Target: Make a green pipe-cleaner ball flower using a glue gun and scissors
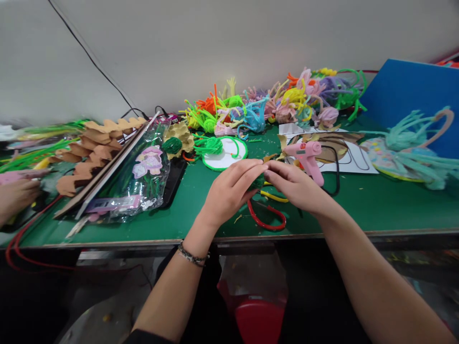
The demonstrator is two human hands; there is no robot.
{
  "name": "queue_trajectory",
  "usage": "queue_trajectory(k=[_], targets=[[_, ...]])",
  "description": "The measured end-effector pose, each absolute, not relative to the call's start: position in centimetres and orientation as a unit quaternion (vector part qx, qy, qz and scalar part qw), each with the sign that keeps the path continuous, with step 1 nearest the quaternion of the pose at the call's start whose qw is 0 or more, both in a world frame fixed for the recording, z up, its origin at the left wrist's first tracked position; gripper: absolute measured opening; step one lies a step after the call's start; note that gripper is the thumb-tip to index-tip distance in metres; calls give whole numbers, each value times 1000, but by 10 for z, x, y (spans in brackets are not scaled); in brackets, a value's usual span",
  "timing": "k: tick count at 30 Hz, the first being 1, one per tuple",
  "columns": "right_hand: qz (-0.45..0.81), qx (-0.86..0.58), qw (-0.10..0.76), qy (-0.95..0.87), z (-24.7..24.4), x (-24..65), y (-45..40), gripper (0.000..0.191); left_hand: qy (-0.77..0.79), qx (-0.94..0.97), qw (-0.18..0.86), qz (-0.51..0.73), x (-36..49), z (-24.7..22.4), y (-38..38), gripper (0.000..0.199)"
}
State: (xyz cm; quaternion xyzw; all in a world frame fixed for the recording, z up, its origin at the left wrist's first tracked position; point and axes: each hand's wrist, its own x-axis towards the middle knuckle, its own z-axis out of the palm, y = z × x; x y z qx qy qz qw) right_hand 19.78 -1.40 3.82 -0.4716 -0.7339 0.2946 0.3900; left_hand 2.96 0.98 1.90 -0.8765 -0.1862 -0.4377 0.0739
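My left hand [233, 188] is curled over a dark green fuzzy pipe-cleaner piece [257, 182], most of it hidden under the fingers. Against it from the other side, my right hand [292, 184] has its fingers bent in, the tips meeting those of the left. Just below both hands lies a red loop handle [268, 220], which looks like part of scissors, beside a yellow strip [274, 196]. A pink glue gun [306, 155] rests to the right of my right hand. Behind the hands is a white disc [229, 160] edged in green, with a bright green pipe-cleaner ball [212, 146] on it.
Colourful pipe-cleaner figures [254, 114] line the wall. A clear plastic bag [147, 174], a dark tablet-like slab [174, 184] and brown egg-carton strips [95, 157] lie left. Another person's hand [17, 196] is at far left. A blue board [405, 95] and a turquoise piece [409, 131] stand right.
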Motion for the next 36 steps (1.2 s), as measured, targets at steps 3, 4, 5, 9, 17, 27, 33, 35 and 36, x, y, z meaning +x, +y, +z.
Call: queue_trajectory(k=[3, 4, 5, 9, 17, 27, 33, 35, 36], targets=[[280, -478, 386, -738, 37, 198, -14, 17, -185, -872, 77, -446, 30, 18, 10, 33], [278, -478, 386, -738, 37, 198, -14, 18, -184, -871, 78, -448, 30, 18, 10, 33], [278, -477, 386, -739, 37, 198, -14, 18, -183, -871, 80, -448, 30, 18, 10, 33], [261, -475, 386, -746, 36, 197, -14, 19, -177, -875, 96, -439, 30, 19, 10, 31], [247, -473, 383, -754, 37, 198, -14, 23, -163, -875, 133, -435, 31, 21, 10, 30], [272, -478, 385, -741, 37, 198, -14, 26, -172, -876, 137, -429, 30, 20, 10, 29], [328, -459, 395, -725, 40, 198, -13, 28, -180, -870, 135, -438, 31, 21, 9, 30], [343, -454, 399, -719, 40, 199, -13, 31, -179, -869, 135, -441, 31, 21, 9, 31], [351, -452, 403, -715, 40, 199, -12, 33, -178, -869, 135, -442, 31, 22, 9, 31]])
